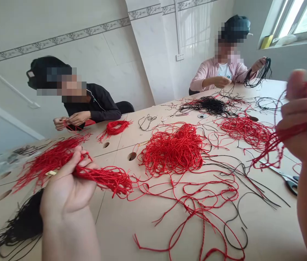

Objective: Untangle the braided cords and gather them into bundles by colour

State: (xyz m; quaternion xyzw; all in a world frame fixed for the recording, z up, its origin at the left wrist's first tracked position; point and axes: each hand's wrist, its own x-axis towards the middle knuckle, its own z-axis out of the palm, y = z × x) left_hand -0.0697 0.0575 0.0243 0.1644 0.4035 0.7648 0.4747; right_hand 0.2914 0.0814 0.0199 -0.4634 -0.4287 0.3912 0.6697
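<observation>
Left hand (66,185) closed, gripping a bunch of braided red cord (107,179) over the near-left worktop (265,224). Right hand (303,116) curled on red strands (278,139) at right. Much remains loose: a tangled red heap (172,150) at centre, a black cord heap (209,106) farther off.

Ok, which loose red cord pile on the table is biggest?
The tangled red cord heap mid-table, beside the round hole; the pile to its right is smaller.

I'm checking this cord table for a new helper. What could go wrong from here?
The red cord bundle in the left hand seems to trail into loose red strands, so pulling could tighten tangles. Black cords cross the red ones and may get mixed in. Scissors lie below the right hand, whose dangling red cords could snag on them.
</observation>
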